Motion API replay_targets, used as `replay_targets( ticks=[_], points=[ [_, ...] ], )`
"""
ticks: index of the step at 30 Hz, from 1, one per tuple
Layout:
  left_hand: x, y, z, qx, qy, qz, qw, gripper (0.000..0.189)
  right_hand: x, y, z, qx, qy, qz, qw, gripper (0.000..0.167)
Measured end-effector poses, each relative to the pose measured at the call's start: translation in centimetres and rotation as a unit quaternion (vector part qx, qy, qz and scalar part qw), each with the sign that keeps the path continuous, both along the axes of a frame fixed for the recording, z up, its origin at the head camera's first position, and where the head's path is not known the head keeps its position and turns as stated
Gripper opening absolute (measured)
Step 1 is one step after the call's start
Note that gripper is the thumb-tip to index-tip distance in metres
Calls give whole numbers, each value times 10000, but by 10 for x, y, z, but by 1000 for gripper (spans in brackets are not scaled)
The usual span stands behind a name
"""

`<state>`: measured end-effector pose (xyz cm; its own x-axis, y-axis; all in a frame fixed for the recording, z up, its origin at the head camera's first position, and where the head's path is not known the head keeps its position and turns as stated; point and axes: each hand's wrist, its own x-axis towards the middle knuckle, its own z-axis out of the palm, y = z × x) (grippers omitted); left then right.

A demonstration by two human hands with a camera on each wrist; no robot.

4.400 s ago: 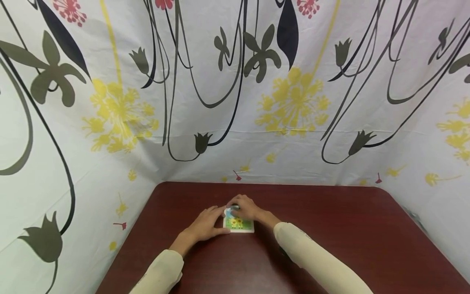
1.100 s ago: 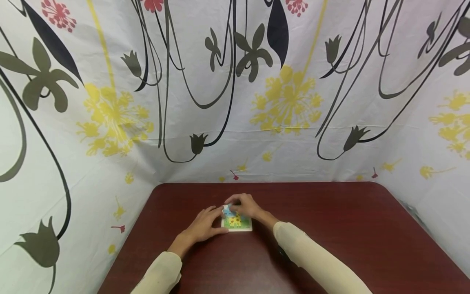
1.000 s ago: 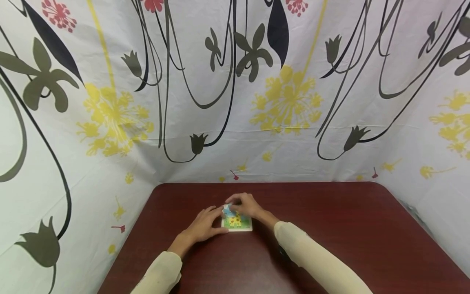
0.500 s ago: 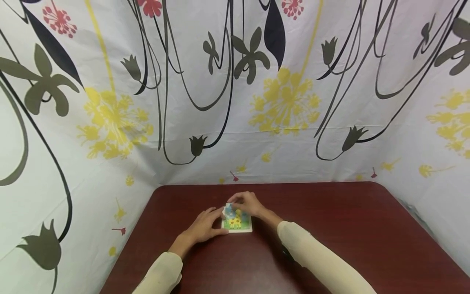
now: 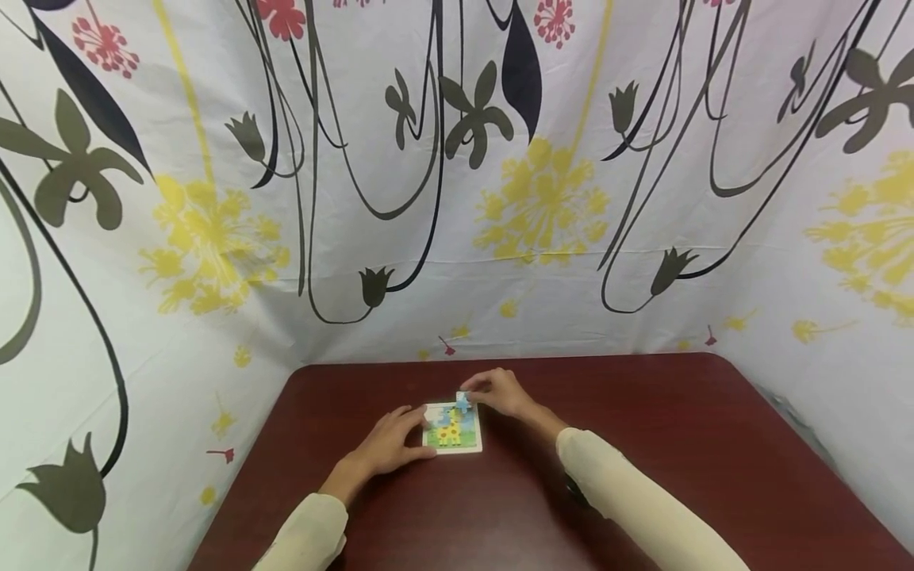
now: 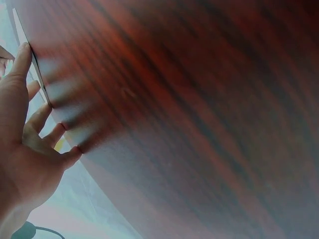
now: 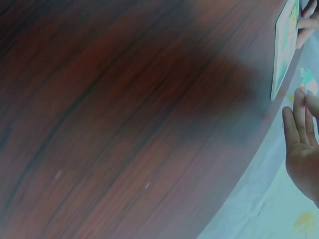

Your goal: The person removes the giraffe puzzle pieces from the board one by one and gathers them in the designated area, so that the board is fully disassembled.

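A small square jigsaw puzzle with a yellow giraffe on green and blue lies in a white frame on the table. My right hand pinches a light blue puzzle piece over the puzzle's far right part. In the right wrist view, that piece stands out from the fingertips, apart from the puzzle's frame. My left hand rests along the puzzle's left edge, fingers spread and thumb at the near left corner. A pale patch shows at the puzzle's far left, partly behind the left fingertips.
The dark red wooden table has rounded far corners. Behind it and at both sides hangs a white flower-patterned cloth. In the left wrist view, a dark rounded object with a cable shows at the bottom left.
My right hand has drawn the blue piece from the puzzle's far left to its far right, uncovering more of the picture. The left hand keeps its place at the edge.
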<state>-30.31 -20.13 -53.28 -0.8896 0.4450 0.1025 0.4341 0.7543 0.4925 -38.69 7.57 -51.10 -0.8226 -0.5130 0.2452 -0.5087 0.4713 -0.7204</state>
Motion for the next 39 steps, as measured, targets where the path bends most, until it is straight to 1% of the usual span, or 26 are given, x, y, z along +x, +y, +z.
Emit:
replay_targets(
  ticks=[9, 13, 17, 23, 30, 33, 39],
  points=[
    [1, -2, 0, 68, 137, -90, 9998, 42, 2, 24, 3, 179, 193, -235, 9994, 12],
    [0, -2, -1, 72, 183, -101, 9998, 42, 2, 33, 2, 358, 277, -456, 9979, 11],
    [2, -1, 1, 84, 144, -83, 9998, 41, 1, 42, -2, 552, 358, -637, 9958, 10],
    [2, 1, 1, 71, 132, -63, 9999, 41, 3, 55, -4, 564, 352, -664, 9956, 12],
    [2, 1, 2, 60, 149, -82, 9998, 42, 1, 54, -7, 792, 369, -1091, 9902, 10],
    [2, 0, 1, 23, 167, -60, 9998, 42, 0, 52, -9, 883, 444, -1088, 9891, 9],
    [2, 0, -1, -50, 181, 0, 9998, 43, 1, 51, -13, 963, 433, -1058, 9888, 8]
  ],
)
